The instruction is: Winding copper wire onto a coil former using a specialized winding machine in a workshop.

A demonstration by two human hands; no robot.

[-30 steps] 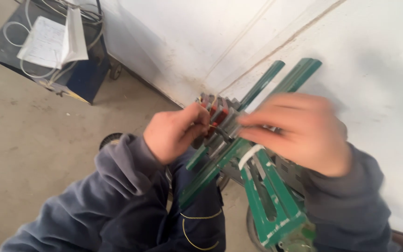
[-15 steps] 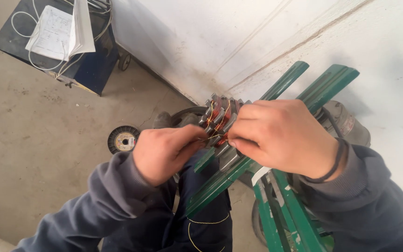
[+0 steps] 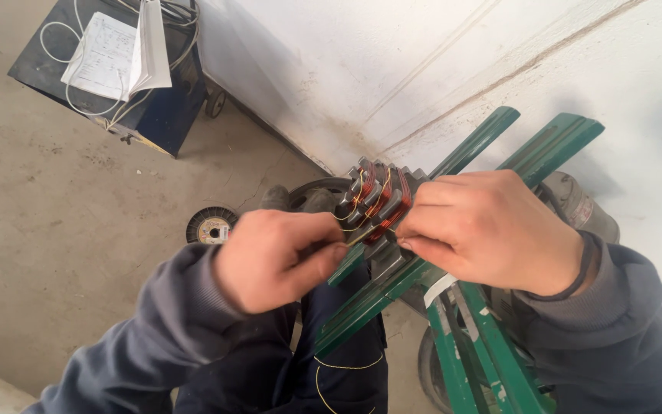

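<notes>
Since the earlier frame both hands have been drawn slightly apart. The left hand (image 3: 273,257) is closed in a pinching grip on a thin copper wire (image 3: 358,236); the right hand (image 3: 492,230) is closed on the grey metal slotted core with reddish copper coils (image 3: 377,203), resting on the green metal frame (image 3: 453,322). Several slots already appear wound; loose wire ends seemingly remain to be tucked.

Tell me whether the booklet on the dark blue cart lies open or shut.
Open: the booklet lies on the dark blue cart, one page flat, another standing up.
</notes>
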